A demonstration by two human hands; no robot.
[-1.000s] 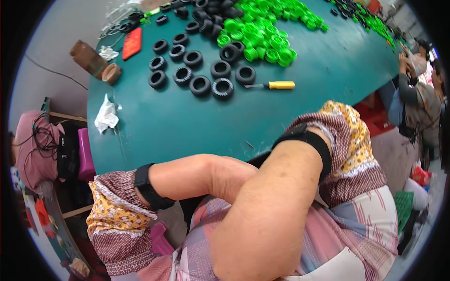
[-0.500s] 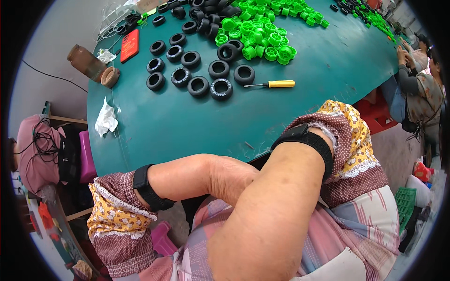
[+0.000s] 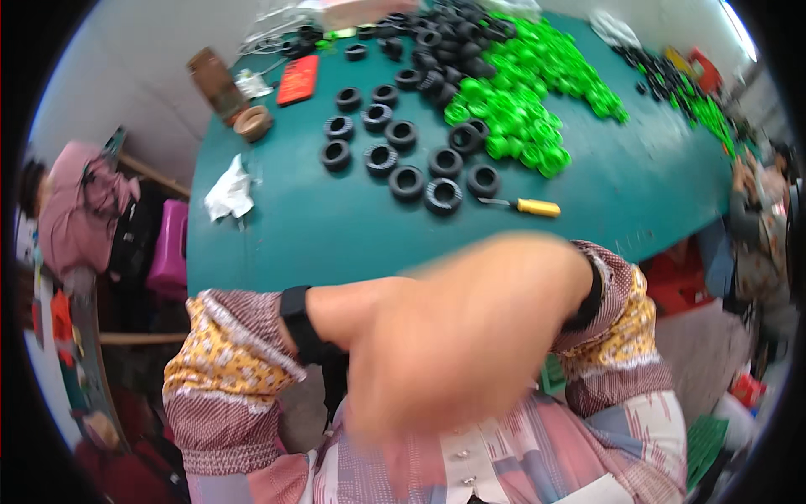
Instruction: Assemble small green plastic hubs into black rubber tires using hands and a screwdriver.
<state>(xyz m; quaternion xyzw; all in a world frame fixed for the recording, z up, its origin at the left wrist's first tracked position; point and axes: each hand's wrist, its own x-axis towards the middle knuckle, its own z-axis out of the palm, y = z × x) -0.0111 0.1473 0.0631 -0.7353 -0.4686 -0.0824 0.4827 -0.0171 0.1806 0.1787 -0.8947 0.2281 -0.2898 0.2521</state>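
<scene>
Crossing over the left hand (image 3: pixel 357 304), the right hand (image 3: pixel 462 336) is a broad blur in front of the shirt (image 3: pixel 474 458). The fingers of both are hidden or smeared, so how far open they are, and whether they have hold of anything, I cannot tell. Black bands circle both wrists, just inside patterned sleeves (image 3: pixel 231 353).

Beyond the hands, on the green counter (image 3: pixel 311 231), lies the screwdriver (image 3: pixel 537 207), its yellow handle to the right and its shaft pointing left, just below the nearest tyres (image 3: pixel 407 182). These black tyres lie flat in loose rows, some with white markings. Behind them, a heap of tyres (image 3: pixel 457 46) meets a pile of green wheels (image 3: pixel 525 126).

To the left are a crumpled tissue (image 3: pixel 230 191), a brown jar (image 3: pixel 217 86) beside a round lid (image 3: pixel 253 123), and a red case (image 3: pixel 297 80). At far right, beside the counter, is another person (image 3: pixel 760 218).
</scene>
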